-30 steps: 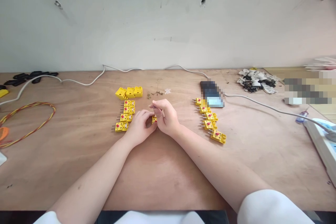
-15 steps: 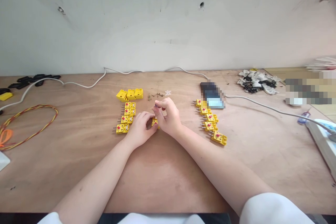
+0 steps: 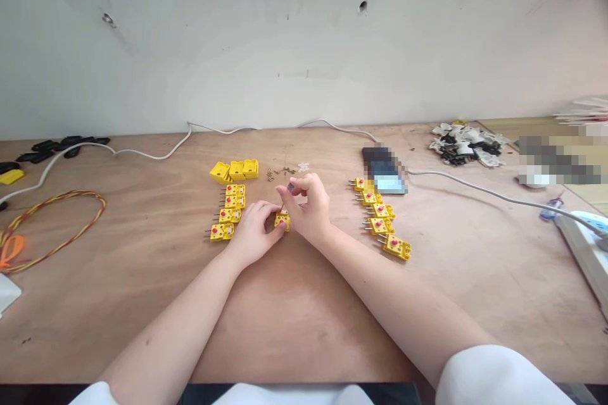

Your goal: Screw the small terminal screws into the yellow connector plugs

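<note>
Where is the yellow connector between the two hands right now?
In the head view, the yellow connector lies at the middle of the wooden bench, against the left hand and below the right hand, right of the column of yellow connectors.

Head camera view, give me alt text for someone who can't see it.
Two bare hands work over a yellow thermocouple connector on a plywood bench: the left hand steadies it while the right hand pinches something tiny above it. Rows of matching connectors lie on either side.
</note>
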Motion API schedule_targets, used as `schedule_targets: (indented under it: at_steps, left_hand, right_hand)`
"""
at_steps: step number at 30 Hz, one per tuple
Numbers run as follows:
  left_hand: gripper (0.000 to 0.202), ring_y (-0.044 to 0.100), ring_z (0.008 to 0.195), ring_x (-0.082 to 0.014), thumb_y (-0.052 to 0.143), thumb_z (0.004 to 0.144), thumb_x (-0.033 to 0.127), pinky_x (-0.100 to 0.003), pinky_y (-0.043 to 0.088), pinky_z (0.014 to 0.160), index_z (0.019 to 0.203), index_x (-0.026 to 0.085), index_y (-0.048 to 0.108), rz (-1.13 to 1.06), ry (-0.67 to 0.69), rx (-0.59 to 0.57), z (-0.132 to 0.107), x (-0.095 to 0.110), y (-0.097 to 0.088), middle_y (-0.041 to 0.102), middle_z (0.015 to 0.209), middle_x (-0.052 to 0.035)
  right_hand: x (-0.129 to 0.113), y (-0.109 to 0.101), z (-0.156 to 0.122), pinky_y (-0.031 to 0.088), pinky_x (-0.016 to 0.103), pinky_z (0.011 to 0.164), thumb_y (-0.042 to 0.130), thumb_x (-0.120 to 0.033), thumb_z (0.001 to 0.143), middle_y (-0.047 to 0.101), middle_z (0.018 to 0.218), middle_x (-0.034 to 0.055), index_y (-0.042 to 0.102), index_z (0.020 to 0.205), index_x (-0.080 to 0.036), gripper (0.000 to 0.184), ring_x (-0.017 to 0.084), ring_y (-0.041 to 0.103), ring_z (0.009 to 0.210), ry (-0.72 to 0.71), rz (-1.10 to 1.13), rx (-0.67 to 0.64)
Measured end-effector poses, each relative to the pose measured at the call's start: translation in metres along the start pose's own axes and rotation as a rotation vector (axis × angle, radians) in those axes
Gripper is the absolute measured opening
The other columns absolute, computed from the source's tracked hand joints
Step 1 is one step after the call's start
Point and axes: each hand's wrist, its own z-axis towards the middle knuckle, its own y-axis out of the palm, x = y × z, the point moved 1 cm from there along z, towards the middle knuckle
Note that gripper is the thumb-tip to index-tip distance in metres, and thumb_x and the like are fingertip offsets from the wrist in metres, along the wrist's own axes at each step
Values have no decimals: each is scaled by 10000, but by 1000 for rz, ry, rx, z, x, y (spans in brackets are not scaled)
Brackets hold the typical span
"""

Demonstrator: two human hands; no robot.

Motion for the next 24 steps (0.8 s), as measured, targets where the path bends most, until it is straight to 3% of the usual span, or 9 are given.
schedule_targets:
  at_steps: [3, 7, 10, 12, 19, 24]
  left_hand:
    - [241, 570, 1085, -263, 602, 934, 349, -412, 484, 925, 1149, 251, 650, -8, -2, -7, 0, 1, -1, 636, 1138, -65]
    - [204, 574, 1018, -256, 604, 929, 345, -405, 484, 889, 1099, 242, 651, -2, 2, 4, 0, 1, 0, 636, 1056, -62]
    - [162, 561, 900, -228, 613, 916, 307, -387, 476, 843, 1056, 231, 640, 15, 12, 21, 1, 0, 1, 619, 945, -42]
    - [151, 548, 856, -214, 617, 910, 287, -378, 471, 825, 1047, 227, 636, 24, 13, 19, 1, 0, 1, 606, 906, -30]
    - [223, 572, 1006, -249, 609, 926, 326, -395, 482, 874, 1128, 244, 655, 1, -2, 0, 1, 0, 0, 632, 1057, -59]
    - [182, 571, 940, -237, 627, 912, 321, -393, 485, 850, 1071, 237, 651, -8, -7, 12, 1, -2, 1, 633, 998, -50]
  right_hand:
    - [1, -2, 1, 476, 308, 662, 639, -249, 934, 537, 734, -36, 543, 1011, -245, 123, 136, 514, 668, 50, 30, 2]
    - [-1, -3, 2, 517, 335, 697, 607, -245, 946, 587, 822, 14, 586, 991, -242, 50, 163, 578, 758, -20, 19, -46]
    - [-4, -2, -1, 569, 388, 810, 576, -212, 960, 675, 1056, 82, 611, 1169, -267, 219, 202, 656, 947, -94, 56, -109]
    - [-7, -1, -4, 574, 412, 863, 543, -177, 973, 712, 1114, 79, 578, 1282, -298, 333, 209, 672, 1001, -118, 72, -136]
    - [-1, -1, -7, 566, 425, 885, 522, -215, 1004, 754, 1008, 55, 539, 1328, -285, 332, 196, 716, 928, 51, 95, -100]
    - [0, 0, -4, 535, 415, 824, 610, -241, 963, 730, 905, 22, 600, 1205, -282, 246, 190, 703, 811, 29, 69, -103]
